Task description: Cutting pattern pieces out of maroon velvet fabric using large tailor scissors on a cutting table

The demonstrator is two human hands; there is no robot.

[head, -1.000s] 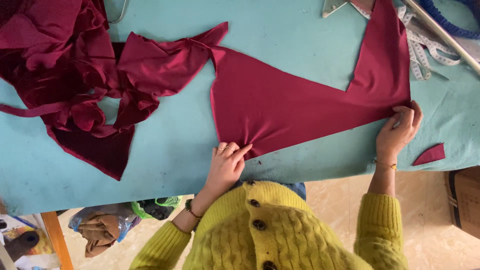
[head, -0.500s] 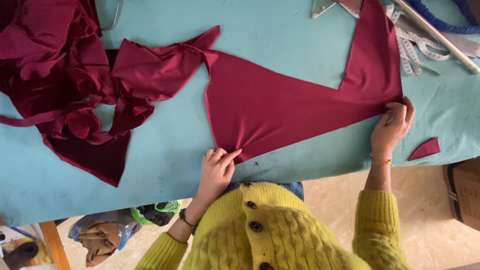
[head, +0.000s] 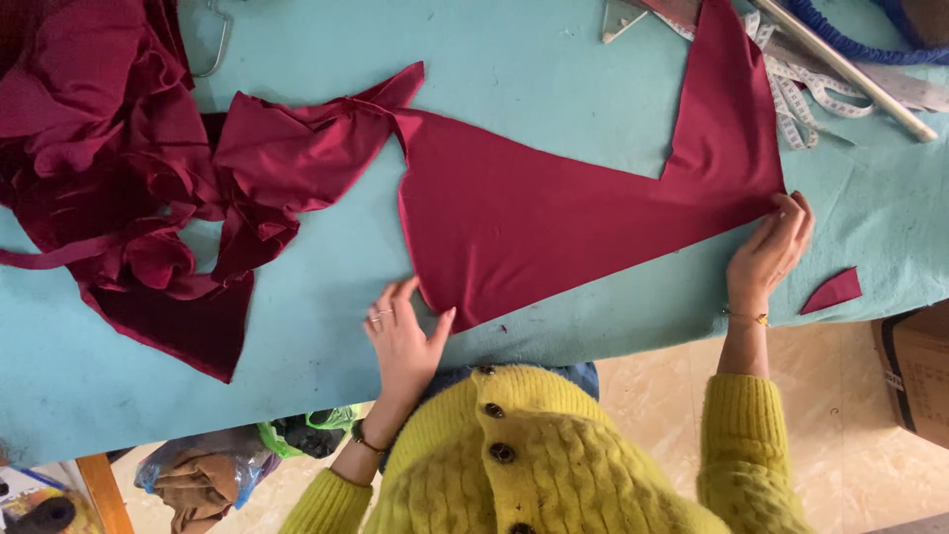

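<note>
A flat maroon cloth piece (head: 554, 222) lies spread on the teal table (head: 554, 89). My left hand (head: 403, 341) rests flat with fingers apart at the cloth's lower left corner, its thumb touching the edge. My right hand (head: 769, 252) holds the cloth's right corner at the table's near edge, fingers curled on it. A crumpled heap of the same maroon fabric (head: 119, 168) lies to the left, joined to the flat piece by a twisted strip.
A small maroon scrap (head: 832, 291) lies right of my right hand. A measuring tape (head: 796, 94), a wooden stick (head: 850, 74), a metal ruler and a blue cord sit at the far right. A wire hanger (head: 213, 49) is beside the heap. Below are a cardboard box (head: 914, 371) and bags (head: 213, 470).
My left hand let go of the bunched cloth corner and now lies flat and spread beside it; the gathers there are smoothed out. My right hand keeps its hold on the right corner.
</note>
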